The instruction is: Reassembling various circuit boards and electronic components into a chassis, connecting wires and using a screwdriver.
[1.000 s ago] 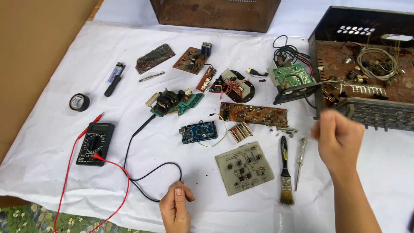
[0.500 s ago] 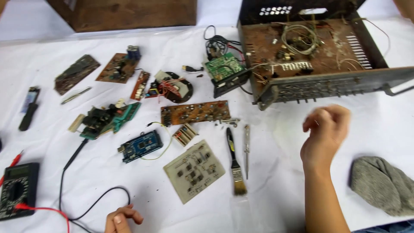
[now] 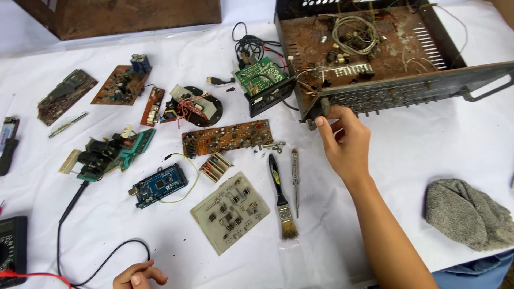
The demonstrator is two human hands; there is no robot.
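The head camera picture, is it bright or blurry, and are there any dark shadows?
Head view: bright, even light on the white cloth, sharp focus, no glare; only soft shadows under the right hand and inside the rusty metal chassis.

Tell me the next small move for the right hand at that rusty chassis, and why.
Probably close the right hand on the front-panel corner of the rusty chassis: its fingertips already touch that corner, and the left hand rests far off on the white cloth.

The right hand (image 3: 347,143) touches the front corner of the rusty metal chassis (image 3: 396,64). The left hand (image 3: 140,275) rests curled on the white tabletop (image 3: 428,155), near a black cable (image 3: 101,262). A paintbrush (image 3: 281,198) and screwdriver (image 3: 295,179) lie between them.
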